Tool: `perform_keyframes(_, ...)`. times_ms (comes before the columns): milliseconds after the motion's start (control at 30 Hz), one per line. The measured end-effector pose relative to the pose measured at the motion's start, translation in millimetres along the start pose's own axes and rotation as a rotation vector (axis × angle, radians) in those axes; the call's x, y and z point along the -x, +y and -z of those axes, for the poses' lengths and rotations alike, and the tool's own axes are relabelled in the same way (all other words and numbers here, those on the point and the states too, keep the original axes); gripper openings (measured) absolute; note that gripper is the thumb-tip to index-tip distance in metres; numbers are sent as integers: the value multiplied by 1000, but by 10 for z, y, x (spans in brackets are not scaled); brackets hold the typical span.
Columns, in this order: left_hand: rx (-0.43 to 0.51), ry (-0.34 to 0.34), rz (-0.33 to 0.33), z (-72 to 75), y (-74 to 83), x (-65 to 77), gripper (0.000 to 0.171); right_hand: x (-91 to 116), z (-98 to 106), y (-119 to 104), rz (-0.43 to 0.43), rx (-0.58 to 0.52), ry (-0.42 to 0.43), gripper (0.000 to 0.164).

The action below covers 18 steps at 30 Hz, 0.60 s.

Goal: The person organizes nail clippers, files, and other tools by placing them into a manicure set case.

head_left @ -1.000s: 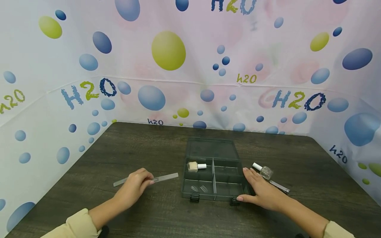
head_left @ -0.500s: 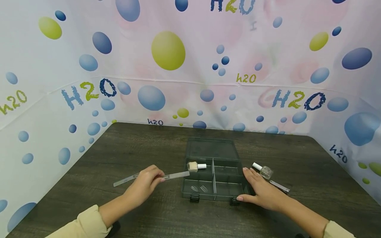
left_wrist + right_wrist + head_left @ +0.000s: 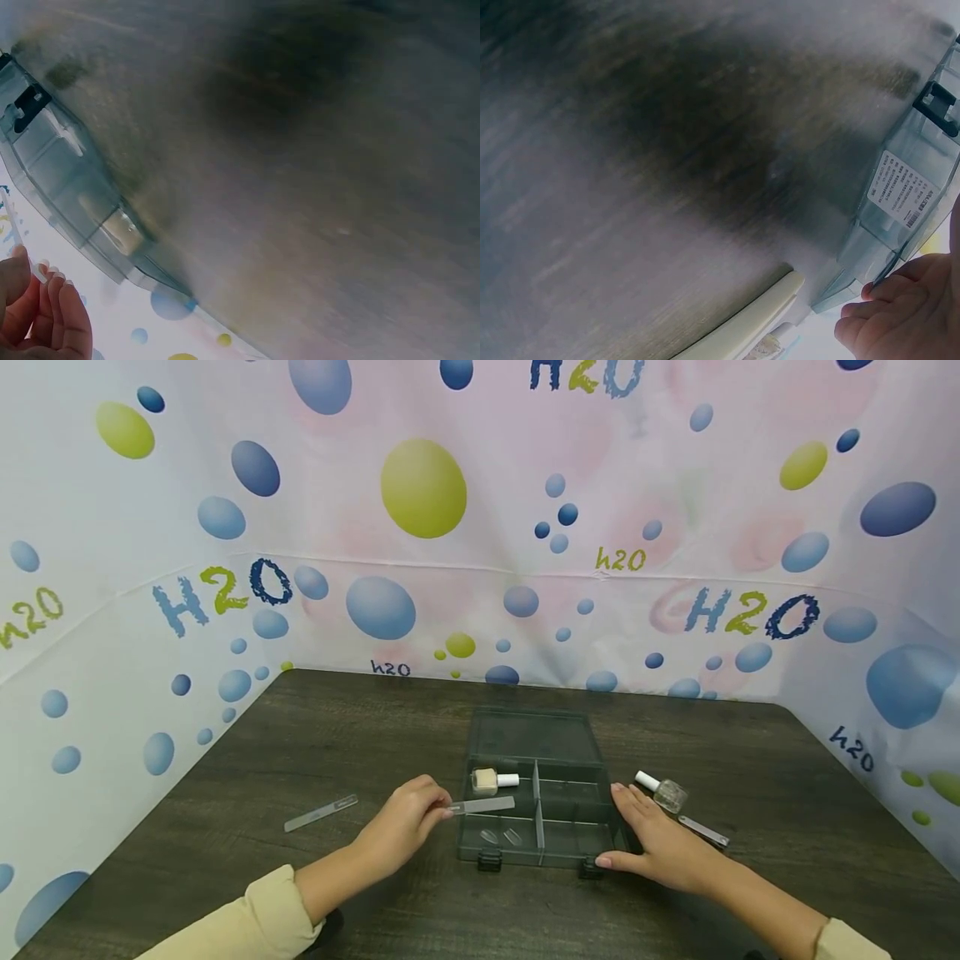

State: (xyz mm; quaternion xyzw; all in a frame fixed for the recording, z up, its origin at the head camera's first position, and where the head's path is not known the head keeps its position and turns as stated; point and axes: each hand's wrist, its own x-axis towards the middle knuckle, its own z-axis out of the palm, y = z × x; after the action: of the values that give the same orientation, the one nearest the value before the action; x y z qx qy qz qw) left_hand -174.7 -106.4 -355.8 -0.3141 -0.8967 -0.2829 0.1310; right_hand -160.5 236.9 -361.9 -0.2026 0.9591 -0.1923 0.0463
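Observation:
My left hand [image 3: 408, 821] pinches one end of a flat grey nail file [image 3: 486, 805] between thumb and fingers. The file's far end reaches over the left compartments of an open, dark see-through plastic box [image 3: 570, 860]. In its back left compartment lies a beige nail polish bottle [image 3: 486, 781] with a white cap. Two clear false nail tips [image 3: 512, 837] lie in the front left one. My right hand [image 3: 663, 852] rests against the box's right side, fingers stretched out and thumb near the front latch [image 3: 590, 867]. The right wrist view shows those fingers [image 3: 900, 300] at the box's edge.
A second nail file [image 3: 321, 813] lies on the dark wooden table [image 3: 360, 718] to the left. Right of the box are a clear glittery polish bottle [image 3: 670, 795] with a white cap and a nail clipper [image 3: 703, 831]. The box's lid [image 3: 534, 733] lies folded back behind it.
My left hand has lifted one nail file off the table's left side and carried it right, over the box. The other file is now uncovered. My right hand has stayed put.

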Motion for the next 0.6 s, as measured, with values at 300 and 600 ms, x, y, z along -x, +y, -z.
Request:
perform_keyframes(300, 12, -17, -26, -119, 91, -126, 5, 6, -3, -1, -13, -7, -5, 102)
perform_keyframes(600, 8, -63, -51, -229, 232, -269, 6, 0, -2, 13, -12, -10, -6, 102)
